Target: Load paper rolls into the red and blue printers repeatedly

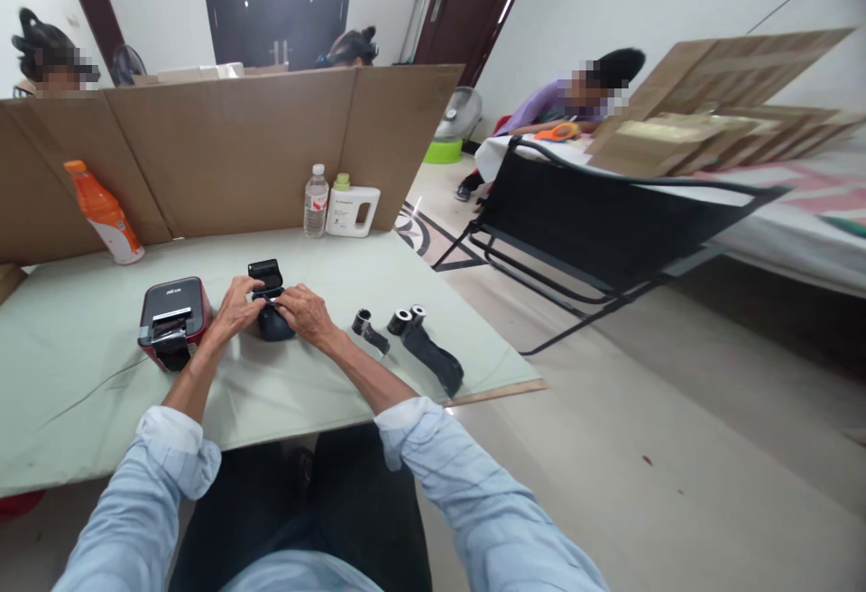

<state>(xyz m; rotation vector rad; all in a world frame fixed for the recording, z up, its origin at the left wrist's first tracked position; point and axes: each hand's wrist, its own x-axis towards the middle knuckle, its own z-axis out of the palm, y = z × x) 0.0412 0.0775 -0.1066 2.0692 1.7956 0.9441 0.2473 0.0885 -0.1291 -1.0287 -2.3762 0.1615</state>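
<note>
A small dark device (275, 326) with a raised lid (265, 272) lies on the table in front of me. My left hand (236, 310) reaches it from the left, thumb and fingers closed at its middle. From the right, my right hand (306, 312) meets it there with bent, closed fingers. Whatever is pinched between the fingertips is too small and too covered to make out. Left of my left hand stands a black and red label printer (174, 317). To the right lie a small roll of black ribbon (365, 325) and a larger unwound black ribbon (433, 353).
A cardboard screen (236, 154) stands along the back of the green-covered table (81, 393). Before it are an orange bottle (105, 213), a water bottle (316, 202) and a white jug (352, 211). Rightward are a black folding frame (609, 222), cardboard boxes (669, 141) and a person (561, 105).
</note>
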